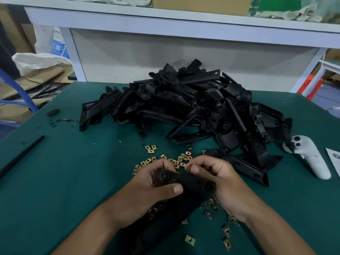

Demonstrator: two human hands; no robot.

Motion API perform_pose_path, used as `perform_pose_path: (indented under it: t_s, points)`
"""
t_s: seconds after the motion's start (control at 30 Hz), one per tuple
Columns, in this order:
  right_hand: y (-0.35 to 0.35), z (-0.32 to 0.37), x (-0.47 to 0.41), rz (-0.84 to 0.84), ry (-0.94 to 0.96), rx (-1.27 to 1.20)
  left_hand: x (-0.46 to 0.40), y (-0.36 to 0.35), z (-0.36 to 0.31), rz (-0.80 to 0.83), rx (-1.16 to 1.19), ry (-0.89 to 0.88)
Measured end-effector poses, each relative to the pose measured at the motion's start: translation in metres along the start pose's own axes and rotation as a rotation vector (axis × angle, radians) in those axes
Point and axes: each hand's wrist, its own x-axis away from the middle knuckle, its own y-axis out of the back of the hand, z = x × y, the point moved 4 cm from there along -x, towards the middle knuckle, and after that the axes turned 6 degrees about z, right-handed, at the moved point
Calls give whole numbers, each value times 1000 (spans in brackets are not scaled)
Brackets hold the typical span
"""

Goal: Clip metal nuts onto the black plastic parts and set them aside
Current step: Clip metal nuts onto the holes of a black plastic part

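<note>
Left hand [147, 183] grips the black part [185, 183] steady so right hand [217, 179] can pinch, probably, a nut [188, 168] onto its edge.

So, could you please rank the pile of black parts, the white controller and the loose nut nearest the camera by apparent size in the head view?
1. Pile of black parts
2. White controller
3. Loose nut, smallest despite being nearest.

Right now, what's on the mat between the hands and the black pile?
Head view: loose metal nuts lie scattered on the green mat between the hands (left hand, right hand) and the pile.
</note>
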Motion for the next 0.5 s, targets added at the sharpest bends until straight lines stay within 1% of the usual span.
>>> perform_pose_path:
  t_s: [0.07,0.17,0.3,0.43,0.5]
  points:
    - [-1,-1,1,32,-9,-9,-1,-2,-3,-24,35,-28]
    - [-2,-3,1,61,-26,-109,-1,-2,-8,-67,43,-50]
    - [-1,-2,-1,29,12,-184,1,1,-15,-120,-99,-43]
    - [0,-2,0,-11,66,-170,1,0,-13,-139,-160,-18]
    - [3,-1,1,-35,76,-146,1,-2,-10,-123,-208,13]
